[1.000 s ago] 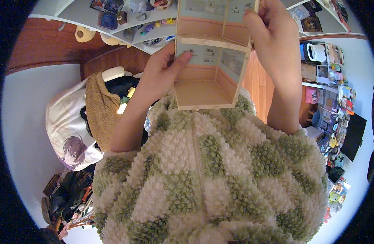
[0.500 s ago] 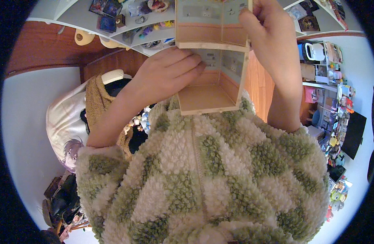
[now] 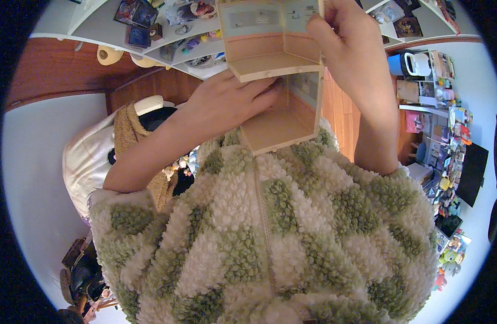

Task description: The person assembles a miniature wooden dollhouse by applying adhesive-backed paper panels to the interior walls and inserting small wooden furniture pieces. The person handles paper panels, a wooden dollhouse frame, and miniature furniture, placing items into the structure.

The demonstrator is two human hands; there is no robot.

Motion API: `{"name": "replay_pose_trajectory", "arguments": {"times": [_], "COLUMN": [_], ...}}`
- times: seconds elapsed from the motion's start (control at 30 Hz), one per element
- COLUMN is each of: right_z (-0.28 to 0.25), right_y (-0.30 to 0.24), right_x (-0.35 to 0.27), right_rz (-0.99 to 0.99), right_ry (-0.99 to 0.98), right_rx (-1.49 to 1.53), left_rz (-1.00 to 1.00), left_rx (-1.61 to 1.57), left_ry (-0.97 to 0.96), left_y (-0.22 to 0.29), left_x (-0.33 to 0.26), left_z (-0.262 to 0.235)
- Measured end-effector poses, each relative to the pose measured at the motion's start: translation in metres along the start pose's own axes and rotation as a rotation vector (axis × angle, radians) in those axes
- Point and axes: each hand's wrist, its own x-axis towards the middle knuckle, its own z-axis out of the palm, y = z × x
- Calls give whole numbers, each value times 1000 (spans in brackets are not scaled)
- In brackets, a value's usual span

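While looking down over a fluffy green-and-cream checked fleece jacket (image 3: 270,237), observing a small two-storey model house of pale wood and card (image 3: 275,75), open at the front, being held up just beyond the chest.

Right hand (image 3: 348,51): gripping the right wall of the upper storey; fingers (image 3: 321,32) curling over the front edge, closed on the wall.

Left hand (image 3: 229,102): reaching into the lower storey from the left, palm down; fingers (image 3: 264,89) lying stretched and close together under the middle floor, tips touching the interior near the back wall. Not possible to tell whether anything small is pinched between them.

Model house: tilting slightly, lower floor panel (image 3: 273,129) hanging just above the jacket collar; upper room lined in pale blue-grey above a pinkish band.

Surroundings: curving white shelf (image 3: 151,51) at far left, carrying dark picture cards and small trinkets; brown wooden floor (image 3: 59,70) beneath it. White-and-tan bag with a knitted ochre cloth (image 3: 124,135) lying on the left, near the left forearm. Cluttered white shelving with small toys and boxes (image 3: 443,129) running down the right side; black flat panel (image 3: 470,173) leaning beside it.
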Motion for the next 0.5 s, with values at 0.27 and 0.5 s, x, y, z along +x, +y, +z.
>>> {"name": "replay_pose_trajectory", "arguments": {"times": [0.27,0.5], "right_z": [1,3], "right_y": [3,-2], "right_x": [3,-2], "right_rz": [-61,-108], "right_ry": [-33,12], "right_rx": [40,-10], "left_rz": [-44,-48], "left_rx": [59,97], "left_ry": [54,69], "left_y": [3,4], "left_x": [-1,0], "left_z": [4,2]}}
